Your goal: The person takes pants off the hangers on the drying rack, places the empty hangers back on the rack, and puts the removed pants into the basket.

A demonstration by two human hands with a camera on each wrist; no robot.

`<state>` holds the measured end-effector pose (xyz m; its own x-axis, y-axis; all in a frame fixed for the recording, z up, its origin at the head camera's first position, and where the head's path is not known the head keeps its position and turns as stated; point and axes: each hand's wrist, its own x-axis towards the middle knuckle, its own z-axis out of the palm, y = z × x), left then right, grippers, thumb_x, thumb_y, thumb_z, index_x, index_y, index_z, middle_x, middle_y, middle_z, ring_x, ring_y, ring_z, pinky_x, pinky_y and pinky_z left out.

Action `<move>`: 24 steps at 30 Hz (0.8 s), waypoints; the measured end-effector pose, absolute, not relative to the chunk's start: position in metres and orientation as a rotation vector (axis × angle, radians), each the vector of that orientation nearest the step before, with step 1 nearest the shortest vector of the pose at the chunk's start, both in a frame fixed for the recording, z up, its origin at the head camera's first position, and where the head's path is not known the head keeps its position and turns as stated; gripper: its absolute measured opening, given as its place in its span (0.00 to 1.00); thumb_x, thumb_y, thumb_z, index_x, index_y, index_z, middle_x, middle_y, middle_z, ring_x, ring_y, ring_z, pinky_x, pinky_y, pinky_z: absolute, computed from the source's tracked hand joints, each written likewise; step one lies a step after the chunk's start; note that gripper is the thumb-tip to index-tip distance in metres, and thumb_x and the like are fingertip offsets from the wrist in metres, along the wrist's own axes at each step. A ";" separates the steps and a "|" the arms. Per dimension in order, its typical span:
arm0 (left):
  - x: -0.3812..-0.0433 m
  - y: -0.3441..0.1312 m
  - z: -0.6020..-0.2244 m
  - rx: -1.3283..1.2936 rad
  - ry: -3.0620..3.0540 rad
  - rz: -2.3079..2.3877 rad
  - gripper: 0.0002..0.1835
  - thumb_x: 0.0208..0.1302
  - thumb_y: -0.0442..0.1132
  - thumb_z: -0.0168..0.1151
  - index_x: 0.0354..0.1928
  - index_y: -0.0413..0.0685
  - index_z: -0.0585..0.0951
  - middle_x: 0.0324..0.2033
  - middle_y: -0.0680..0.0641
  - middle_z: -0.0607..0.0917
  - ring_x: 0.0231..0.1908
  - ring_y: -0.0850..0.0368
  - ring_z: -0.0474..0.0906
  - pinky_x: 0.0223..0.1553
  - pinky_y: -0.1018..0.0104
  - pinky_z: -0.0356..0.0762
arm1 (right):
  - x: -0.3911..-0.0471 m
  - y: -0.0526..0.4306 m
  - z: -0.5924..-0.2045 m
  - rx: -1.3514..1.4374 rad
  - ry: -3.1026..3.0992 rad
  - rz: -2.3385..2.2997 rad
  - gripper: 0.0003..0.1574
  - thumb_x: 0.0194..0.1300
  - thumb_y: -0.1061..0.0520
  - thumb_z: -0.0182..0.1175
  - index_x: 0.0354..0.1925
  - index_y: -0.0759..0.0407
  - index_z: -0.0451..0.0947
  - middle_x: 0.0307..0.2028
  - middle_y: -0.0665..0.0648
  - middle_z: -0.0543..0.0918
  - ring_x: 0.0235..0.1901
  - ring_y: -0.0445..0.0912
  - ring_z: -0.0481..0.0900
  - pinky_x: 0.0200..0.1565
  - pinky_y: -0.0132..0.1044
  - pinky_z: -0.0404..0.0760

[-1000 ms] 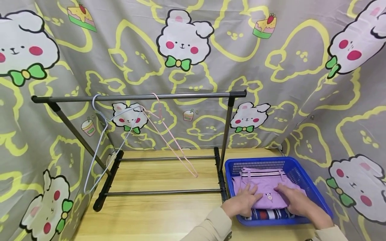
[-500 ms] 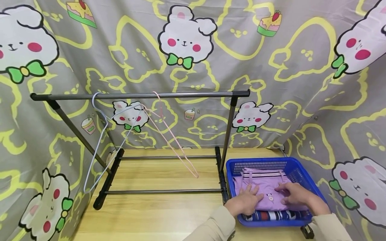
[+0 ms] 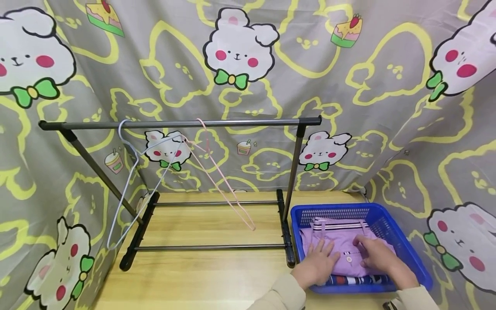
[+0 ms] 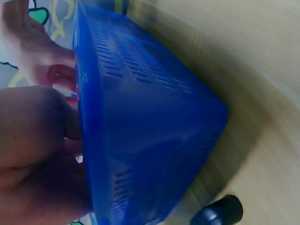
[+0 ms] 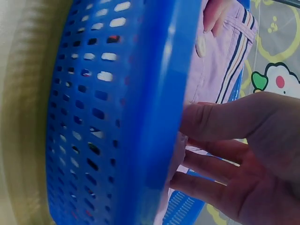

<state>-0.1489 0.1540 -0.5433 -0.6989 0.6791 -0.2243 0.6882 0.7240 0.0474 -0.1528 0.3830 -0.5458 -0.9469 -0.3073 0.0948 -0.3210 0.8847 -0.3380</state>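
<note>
A folded lilac garment (image 3: 341, 245) lies on top in the blue basket (image 3: 403, 237). It has a striped band with loop-like strips and a button. Under it, a blue, white and red patterned cloth (image 3: 350, 280) shows at the near side. My left hand (image 3: 315, 265) rests on the garment's left part with fingers spread. My right hand (image 3: 381, 258) is at its right part, fingers bent. In the right wrist view, that hand's thumb and fingers (image 5: 201, 166) pinch lilac fabric. The basket wall (image 4: 140, 108) hides the left fingertips in the left wrist view.
A black-ended clothes rack (image 3: 232, 123) stands left of the basket on the wooden tabletop (image 3: 201, 275). From its bar hang a pale blue hanger (image 3: 129, 172) and a pink hanger (image 3: 221, 176). Patterned grey curtains (image 3: 248, 99) enclose the back and sides.
My right hand's fingers have gone from lying flatter on the lilac garment to being bent over it. The left hand stays on the garment. The view has shifted slightly.
</note>
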 end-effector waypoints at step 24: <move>-0.133 0.108 -0.550 1.374 2.859 0.297 0.36 0.58 0.39 0.71 0.70 0.61 0.76 0.74 0.51 0.68 0.75 0.54 0.59 0.73 0.60 0.58 | -0.129 0.381 -0.552 0.398 -2.942 0.651 0.35 0.33 0.74 0.75 0.44 0.60 0.78 0.39 0.62 0.87 0.39 0.61 0.85 0.41 0.59 0.80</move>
